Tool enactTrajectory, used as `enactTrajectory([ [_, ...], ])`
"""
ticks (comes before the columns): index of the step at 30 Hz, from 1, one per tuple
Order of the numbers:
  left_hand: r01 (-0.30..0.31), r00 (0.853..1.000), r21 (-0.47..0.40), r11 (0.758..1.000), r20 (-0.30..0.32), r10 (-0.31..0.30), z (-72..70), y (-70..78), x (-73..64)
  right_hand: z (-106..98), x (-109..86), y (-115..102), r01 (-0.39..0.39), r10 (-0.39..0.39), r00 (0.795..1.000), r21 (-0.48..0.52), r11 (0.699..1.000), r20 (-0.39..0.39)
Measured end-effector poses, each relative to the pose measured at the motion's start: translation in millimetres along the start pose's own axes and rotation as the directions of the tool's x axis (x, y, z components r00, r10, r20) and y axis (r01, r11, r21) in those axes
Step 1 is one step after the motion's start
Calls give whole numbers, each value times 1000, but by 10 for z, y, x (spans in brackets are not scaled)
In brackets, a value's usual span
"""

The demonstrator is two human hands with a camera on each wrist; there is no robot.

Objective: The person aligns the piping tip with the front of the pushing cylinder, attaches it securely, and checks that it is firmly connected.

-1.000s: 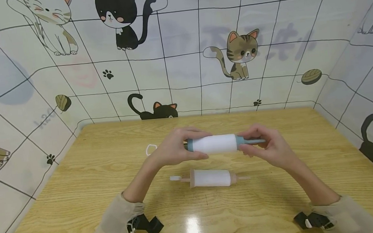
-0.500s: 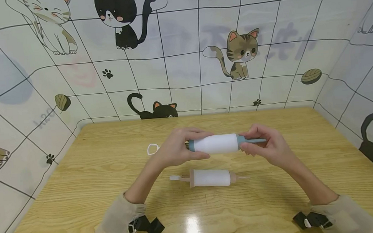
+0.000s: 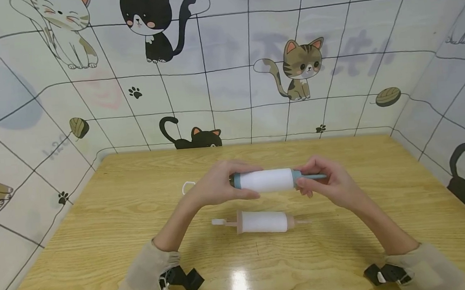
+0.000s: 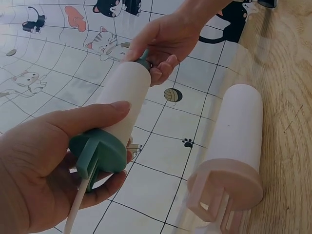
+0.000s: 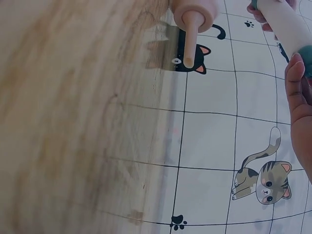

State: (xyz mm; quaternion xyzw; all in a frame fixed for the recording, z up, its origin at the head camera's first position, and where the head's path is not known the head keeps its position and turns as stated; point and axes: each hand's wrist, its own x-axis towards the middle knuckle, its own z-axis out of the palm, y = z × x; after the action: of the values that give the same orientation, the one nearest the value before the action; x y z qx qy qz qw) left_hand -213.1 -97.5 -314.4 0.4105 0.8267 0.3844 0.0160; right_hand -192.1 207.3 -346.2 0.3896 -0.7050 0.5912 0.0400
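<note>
A white cylinder with teal ends is held level above the table; its exact kind is unclear. My left hand grips its left end, fingers over the far side and thumb on the near side. In the left wrist view, a bracket-like piece and a thin pale cord stick out of that end. My right hand pinches the right teal end, where a slim stem points right. A similar white cylinder with pinkish-beige ends lies nearer on the table, touched by neither hand.
The wooden table carries the beige-ended cylinder. A white loop shows left of my left hand. A wall covering with cats and grid lines borders the table's back and sides.
The teal-ended cylinder and both hands shift slightly right, then slightly back left. The hold of each hand looks the same, and the beige-ended cylinder stays put.
</note>
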Motion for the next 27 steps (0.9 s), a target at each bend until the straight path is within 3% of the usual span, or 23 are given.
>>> enactTrajectory([
  [6,38,999,-48,998,8,-37,-13,-25,-5,-31,-8,0,13,-13,1000,0,1000,-6],
  [17,44,999,-91,995,-14,-46,-113,-124,-47,-83,15,32,2,-2,999,-21,1000,-36],
  [23,56,998,-112,992,13,-55,-110,-209,-71,-97,47,98,-44,42,999,-56,997,-35],
  [27,76,997,-105,992,-6,-77,-91,-275,-70,-110,72,138,-87,84,996,-91,992,-30],
])
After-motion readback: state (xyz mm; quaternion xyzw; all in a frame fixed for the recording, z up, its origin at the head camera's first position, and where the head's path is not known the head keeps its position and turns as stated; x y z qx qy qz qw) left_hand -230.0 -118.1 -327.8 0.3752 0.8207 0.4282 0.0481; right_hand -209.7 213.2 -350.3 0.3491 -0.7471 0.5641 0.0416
